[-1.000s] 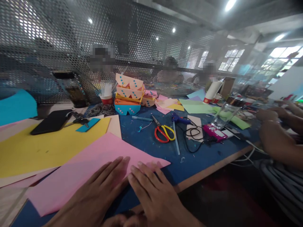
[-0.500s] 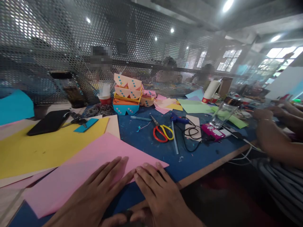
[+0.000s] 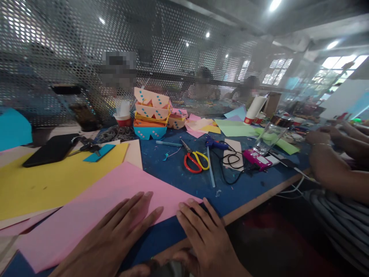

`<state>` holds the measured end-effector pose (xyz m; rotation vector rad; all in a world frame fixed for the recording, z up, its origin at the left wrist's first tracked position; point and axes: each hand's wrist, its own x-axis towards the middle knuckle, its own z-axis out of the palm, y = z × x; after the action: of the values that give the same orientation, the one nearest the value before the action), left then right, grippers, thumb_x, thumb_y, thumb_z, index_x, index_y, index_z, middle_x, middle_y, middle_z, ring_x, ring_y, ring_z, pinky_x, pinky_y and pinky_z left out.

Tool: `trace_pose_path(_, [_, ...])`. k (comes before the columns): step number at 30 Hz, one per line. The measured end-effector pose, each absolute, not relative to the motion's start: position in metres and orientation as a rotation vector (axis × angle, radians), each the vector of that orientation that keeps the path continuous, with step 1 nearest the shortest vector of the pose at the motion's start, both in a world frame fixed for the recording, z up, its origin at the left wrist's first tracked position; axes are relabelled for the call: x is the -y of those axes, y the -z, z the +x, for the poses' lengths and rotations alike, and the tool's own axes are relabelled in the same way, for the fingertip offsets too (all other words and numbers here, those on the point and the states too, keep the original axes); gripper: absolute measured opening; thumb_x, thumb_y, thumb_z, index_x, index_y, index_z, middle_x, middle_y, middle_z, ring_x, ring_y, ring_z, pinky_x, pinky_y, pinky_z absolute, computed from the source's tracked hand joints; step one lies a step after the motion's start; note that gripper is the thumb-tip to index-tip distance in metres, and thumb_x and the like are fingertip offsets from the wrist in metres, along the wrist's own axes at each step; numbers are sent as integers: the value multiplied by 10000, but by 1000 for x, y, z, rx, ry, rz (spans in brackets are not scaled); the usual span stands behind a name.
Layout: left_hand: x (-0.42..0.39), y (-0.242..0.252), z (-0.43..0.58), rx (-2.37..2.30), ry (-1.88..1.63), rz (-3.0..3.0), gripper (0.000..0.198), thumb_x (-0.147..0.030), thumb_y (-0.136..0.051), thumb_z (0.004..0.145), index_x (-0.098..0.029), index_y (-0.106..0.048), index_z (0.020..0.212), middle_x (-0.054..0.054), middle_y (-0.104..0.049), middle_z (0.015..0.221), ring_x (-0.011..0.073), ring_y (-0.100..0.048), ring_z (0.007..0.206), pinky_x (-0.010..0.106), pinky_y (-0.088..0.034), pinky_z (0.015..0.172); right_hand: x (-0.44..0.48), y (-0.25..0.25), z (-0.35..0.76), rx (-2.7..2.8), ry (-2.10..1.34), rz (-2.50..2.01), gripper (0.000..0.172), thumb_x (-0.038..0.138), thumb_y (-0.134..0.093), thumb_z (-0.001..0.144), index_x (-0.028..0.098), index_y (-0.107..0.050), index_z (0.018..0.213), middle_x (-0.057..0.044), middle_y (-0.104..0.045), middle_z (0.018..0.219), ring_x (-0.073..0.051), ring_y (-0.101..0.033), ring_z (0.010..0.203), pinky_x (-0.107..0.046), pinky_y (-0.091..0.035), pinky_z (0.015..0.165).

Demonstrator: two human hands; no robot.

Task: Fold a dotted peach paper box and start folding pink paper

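Pink paper spans the frame's lower left and centre. The left hand still lies flat on it, gripping nothing; the right hand, fingers likewise extended, has slid rightward to the paper's pointed tip, widening the gap between hands.

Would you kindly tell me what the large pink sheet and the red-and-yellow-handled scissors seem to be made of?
Large pink sheet: matte paper or thin card, from its flat, even surface.
Red-and-yellow-handled scissors: probably steel blades, being greyish; smooth, bright handles, perhaps plastic.
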<state>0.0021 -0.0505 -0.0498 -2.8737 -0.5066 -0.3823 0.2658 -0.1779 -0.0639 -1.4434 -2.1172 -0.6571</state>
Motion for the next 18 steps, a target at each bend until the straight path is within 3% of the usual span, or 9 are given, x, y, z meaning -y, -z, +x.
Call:
trace_pose_path(8, [49,48,2,471,402,-2893,933,-770,-566,833,-299,-317,1600,65,-283,1679,336,-379,1476,430,-300,1211,185,56,271,2108,657,-1459,527,571,-444,1029,184,-665,1312,-24,-653,1400,-227,-541,1334,-455,-122,1277])
trace_pose_path(18, [49,52,1,487,336,-2852,971,-802,-533,828,-294,-273,1613,87,-248,1688,345,-336,1498,459,-267,1212,188,61,272,2054,615,-1472,465,524,-476,1027,206,-669,1306,21,-625,1431,-291,-488,1380,-514,-158,1252])
